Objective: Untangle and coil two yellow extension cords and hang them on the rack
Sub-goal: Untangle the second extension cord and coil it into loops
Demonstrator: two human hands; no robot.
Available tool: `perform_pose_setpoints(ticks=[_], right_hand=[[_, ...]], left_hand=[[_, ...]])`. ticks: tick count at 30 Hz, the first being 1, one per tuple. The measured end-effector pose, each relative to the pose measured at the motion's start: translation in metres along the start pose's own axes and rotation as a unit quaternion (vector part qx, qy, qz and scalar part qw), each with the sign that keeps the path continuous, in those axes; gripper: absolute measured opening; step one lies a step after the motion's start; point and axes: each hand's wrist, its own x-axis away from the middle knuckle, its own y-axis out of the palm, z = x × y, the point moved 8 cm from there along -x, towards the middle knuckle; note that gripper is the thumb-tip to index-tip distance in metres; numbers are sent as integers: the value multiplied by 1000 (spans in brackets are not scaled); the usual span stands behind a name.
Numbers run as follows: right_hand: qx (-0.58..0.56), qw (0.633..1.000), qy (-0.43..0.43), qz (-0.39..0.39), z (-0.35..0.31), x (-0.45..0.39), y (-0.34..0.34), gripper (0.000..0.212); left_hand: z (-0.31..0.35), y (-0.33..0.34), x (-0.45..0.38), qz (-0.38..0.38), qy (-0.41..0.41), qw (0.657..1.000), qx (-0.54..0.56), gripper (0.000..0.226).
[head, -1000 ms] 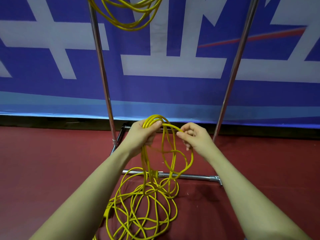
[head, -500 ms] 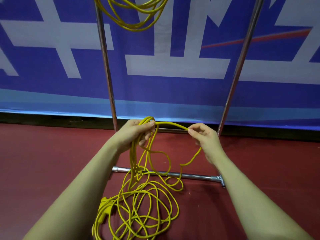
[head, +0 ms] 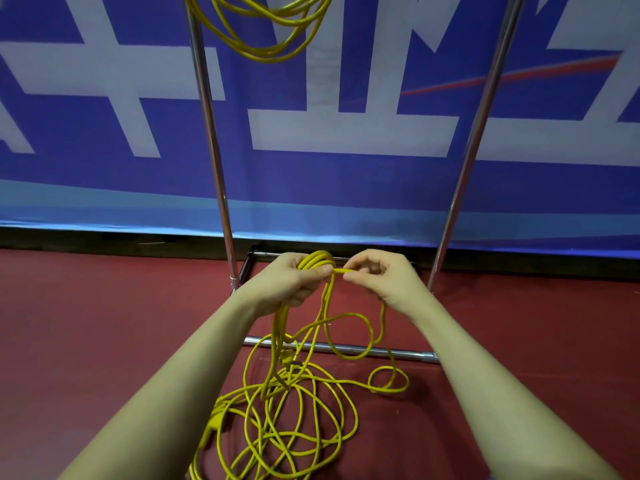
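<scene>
A yellow extension cord (head: 294, 403) lies in loose tangled loops on the red floor, its plug end at the lower left. My left hand (head: 291, 278) grips several gathered loops of this cord at their top. My right hand (head: 377, 275) pinches a strand of the same cord right beside my left thumb, and the strand drops down behind its wrist. A second yellow cord (head: 263, 29) hangs coiled at the top of the frame, between the uprights of the metal rack (head: 211, 140). What it hangs from is out of view.
The rack's right upright (head: 474, 133) slants up to the top edge. Its chrome base bar (head: 346, 348) crosses the floor under the cord loops. A blue and white banner (head: 346, 133) covers the wall behind. Red floor (head: 104, 323) spreads left and right.
My right hand drew a length of cord out to the right, then came back against my left hand with a fresh loop. The loose loops on the floor have shifted.
</scene>
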Motion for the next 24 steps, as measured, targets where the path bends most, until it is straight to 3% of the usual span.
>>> perform_pose_setpoints(ticks=[7,9,12,15,20,24], right_hand=[[-75,993,88,33,36,8,-17,17],[-52,994,97,17,44,11,-16,19],[1,993,120,1,59,16,-15,25],[-14,993,116,33,56,13,-18,26],[-175,973,107,110,27,2,-23,29],[-280,953,81,89,1,-8,-23,26]], left_hand=[[10,-26,0,83,38,995,36,27],[11,-30,1,97,46,993,48,28],[15,-35,4,103,59,988,100,24],[18,-36,5,78,61,985,140,24],[12,-14,3,11,15,993,115,28],[12,-15,-1,47,18,996,79,30]])
